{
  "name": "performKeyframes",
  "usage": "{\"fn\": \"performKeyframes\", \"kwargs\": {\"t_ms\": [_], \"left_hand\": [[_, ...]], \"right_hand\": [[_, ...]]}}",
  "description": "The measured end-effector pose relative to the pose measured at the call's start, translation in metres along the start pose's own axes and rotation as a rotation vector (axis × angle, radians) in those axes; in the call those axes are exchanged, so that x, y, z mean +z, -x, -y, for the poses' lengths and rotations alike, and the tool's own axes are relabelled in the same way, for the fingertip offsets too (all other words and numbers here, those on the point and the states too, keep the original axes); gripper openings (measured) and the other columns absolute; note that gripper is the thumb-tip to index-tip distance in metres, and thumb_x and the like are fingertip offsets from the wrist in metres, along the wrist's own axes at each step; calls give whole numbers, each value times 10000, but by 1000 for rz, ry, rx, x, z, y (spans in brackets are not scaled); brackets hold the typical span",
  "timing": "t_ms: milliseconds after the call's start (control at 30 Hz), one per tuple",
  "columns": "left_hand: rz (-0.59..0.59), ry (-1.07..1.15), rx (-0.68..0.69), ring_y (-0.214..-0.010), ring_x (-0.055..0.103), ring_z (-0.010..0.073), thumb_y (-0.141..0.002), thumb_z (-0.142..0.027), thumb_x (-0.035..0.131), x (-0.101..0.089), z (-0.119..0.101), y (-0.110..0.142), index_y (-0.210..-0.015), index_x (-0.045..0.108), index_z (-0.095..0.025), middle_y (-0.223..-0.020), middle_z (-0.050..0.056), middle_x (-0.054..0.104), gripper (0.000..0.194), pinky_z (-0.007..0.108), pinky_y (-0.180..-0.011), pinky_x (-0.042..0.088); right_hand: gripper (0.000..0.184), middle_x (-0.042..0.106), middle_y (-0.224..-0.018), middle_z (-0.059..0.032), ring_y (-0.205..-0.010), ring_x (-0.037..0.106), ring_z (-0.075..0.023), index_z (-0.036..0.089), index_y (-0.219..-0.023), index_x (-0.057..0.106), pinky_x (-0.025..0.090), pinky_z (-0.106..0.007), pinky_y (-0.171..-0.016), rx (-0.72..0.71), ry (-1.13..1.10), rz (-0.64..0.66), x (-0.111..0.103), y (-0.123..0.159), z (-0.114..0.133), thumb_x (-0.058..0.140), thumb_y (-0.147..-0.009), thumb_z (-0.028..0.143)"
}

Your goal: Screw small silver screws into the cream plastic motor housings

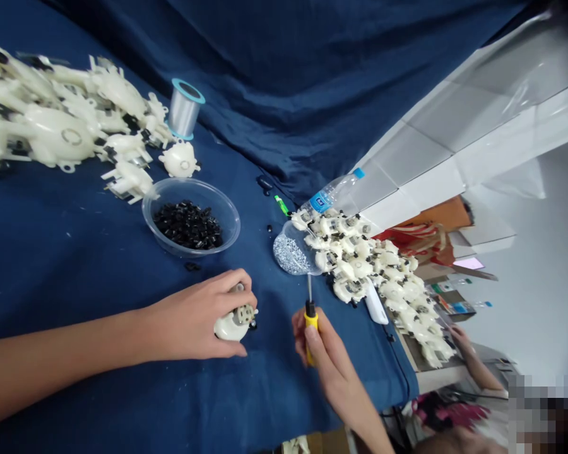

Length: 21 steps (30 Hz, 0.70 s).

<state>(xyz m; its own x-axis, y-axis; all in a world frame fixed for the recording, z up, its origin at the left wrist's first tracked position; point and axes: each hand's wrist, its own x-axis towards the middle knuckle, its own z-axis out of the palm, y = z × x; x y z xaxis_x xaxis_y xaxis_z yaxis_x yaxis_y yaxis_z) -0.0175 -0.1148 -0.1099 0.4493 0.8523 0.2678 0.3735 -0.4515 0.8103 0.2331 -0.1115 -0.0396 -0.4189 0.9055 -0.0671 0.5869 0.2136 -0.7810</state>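
On a counter draped in navy blue cloth (pixel 76 265), the person's left hand (pixel 196 318) is gripping a small cream-white moulded plastic housing (pixel 231 328), with its fingers (pixel 239 284) closed over the top and one round end with dark fittings showing. The right hand (pixel 326 356) is holding a screwdriver with a yellow handle and thin steel shaft (pixel 311 321), its fingers (pixel 315 337) wrapped narrowly around the handle. The housing is sitting just left of the screwdriver, with a short stretch of cloth between them. The shaft is pointing up the view, away from the housing, and its tip is ending just beside the rim of a tilted clear plastic cup of tiny silver screws (pixel 291 255), so the right hand is the nearer one to the cup. A round clear plastic bowl (pixel 194 181) of small black parts (pixel 188 224) is sitting above the left hand. Farther up on the left, a heap of larger cream-white plastic assemblies (pixel 57 135) is lying beside a spool of clear thread with teal flanges (pixel 184 108). To the right, a heap of cream-white housings with dark fittings (pixel 372 258) is spreading below a clear water bottle with a blue label (pixel 334 192), while a co-worker's hand (pixel 461 340) is showing at the far right.
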Motion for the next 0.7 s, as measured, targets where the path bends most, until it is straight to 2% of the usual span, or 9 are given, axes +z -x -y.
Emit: {"fn": "performKeyframes", "kwargs": {"t_ms": [100, 200, 333, 467, 700], "left_hand": [[49, -2, -28, -959, 616, 200, -710, -274, 824, 2, -2, 2, -1032, 605, -251, -1245, 28, 487, 391, 323, -820, 494], [51, 22, -44, -827, 612, 167, -695, -227, 801, 4, -2, 2, -992, 564, -232, -1177, 15, 536, 379, 301, -704, 475], [-13, 63, -29, -938, 627, 193, -647, -204, 831, 8, 2, -1, -893, 545, -218, -1195, 9, 566, 377, 310, -811, 480], [-35, 51, 1, -1012, 623, 215, -637, -252, 843, 10, 7, -3, -866, 548, -218, -1103, -4, 600, 375, 328, -918, 470], [-26, 33, 23, -989, 615, 199, -617, -251, 846, 10, 10, -4, -850, 564, -212, -1038, -12, 615, 369, 320, -908, 471]], "right_hand": [[210, 626, -852, -46, -743, 596, -155, 190, -1071, 645, 495, -257, -648, -73, 331, 90, -31, 5, 12, 541, -981, 350], [249, 723, -906, -49, -734, 679, -159, 208, -1163, 653, 527, -261, -655, -81, 481, 90, -46, 7, 25, 624, -936, 305], [212, 756, -948, -66, -793, 719, -169, 203, -1100, 733, 548, -278, -696, -183, 593, 164, -43, 6, 45, 594, -947, 251], [252, 755, -886, -51, -727, 699, -172, 210, -1147, 739, 531, -309, -656, -229, 674, 214, -33, -1, 55, 583, -952, 241], [246, 762, -871, -29, -721, 703, -165, 225, -1140, 745, 529, -301, -643, -282, 726, 217, -30, -4, 57, 599, -942, 214]]}}
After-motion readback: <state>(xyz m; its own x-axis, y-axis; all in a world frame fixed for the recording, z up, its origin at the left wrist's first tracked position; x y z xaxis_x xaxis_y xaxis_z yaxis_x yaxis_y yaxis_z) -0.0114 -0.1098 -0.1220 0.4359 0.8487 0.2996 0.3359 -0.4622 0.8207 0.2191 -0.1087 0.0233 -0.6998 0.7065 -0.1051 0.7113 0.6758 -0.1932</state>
